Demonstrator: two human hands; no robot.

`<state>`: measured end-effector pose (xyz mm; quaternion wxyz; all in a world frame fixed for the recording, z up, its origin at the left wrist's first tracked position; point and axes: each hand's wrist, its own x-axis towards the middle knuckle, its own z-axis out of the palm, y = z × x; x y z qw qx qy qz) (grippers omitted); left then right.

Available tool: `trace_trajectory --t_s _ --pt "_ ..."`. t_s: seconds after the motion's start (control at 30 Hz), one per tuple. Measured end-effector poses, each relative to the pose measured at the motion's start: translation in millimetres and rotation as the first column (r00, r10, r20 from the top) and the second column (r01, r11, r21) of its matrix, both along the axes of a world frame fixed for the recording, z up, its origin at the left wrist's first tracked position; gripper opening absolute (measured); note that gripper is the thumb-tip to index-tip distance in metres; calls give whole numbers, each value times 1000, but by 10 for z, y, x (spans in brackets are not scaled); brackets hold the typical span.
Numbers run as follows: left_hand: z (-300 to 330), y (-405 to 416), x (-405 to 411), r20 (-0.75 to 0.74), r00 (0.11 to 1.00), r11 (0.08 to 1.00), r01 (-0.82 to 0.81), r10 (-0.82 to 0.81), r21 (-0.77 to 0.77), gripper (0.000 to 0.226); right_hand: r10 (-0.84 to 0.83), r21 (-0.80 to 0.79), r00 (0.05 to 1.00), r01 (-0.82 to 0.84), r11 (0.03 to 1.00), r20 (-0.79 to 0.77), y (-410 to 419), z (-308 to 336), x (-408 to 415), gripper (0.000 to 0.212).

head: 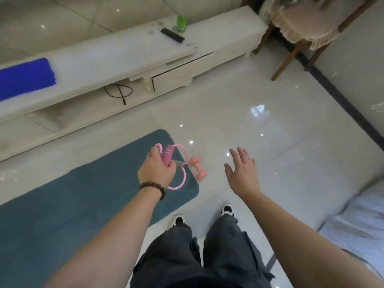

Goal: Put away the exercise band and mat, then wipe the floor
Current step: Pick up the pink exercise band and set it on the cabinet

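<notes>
Pink band (pixel 168 156) sits gripped in our left hand (pixel 156 170), lifted off the mat (pixel 83 196) below for stowing. Our right hand (pixel 242 170) hovers beside it, fingers spread, free.

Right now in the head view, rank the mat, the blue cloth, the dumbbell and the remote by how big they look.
1. mat
2. blue cloth
3. dumbbell and remote: they look alike, and the remote lies farther off, so no ranking.
</notes>
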<state>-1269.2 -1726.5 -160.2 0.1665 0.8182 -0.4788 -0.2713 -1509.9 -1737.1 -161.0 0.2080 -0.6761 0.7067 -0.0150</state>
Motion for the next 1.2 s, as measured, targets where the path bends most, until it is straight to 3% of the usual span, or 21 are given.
trace_trajectory --t_s 0.2,0.43,0.57,0.73,0.9,1.2 --pt "-219 -280 -256 27 963 962 -268 267 56 36 245 127 969 -243 962 -5 -889 -321 -162 52" --pt "-506 -483 -838 90 806 790 -591 585 164 38 572 214 820 -564 797 30 -1774 -693 -378 52" --pt "-681 -527 -1077 103 736 714 -675 669 187 38 649 226 760 -639 735 39 -2056 -872 -418 52" --pt "-1090 -543 -1163 135 709 679 -703 692 210 40 654 264 752 -649 714 81 -2095 -1298 -375 52" --pt "-2006 -577 -1149 169 695 659 -718 699 224 40 623 321 776 -618 718 101 -2010 -2336 -335 53" --pt "-4443 -488 -1074 192 729 694 -685 657 222 39 390 403 907 -420 813 157 -1667 -5096 -295 64"
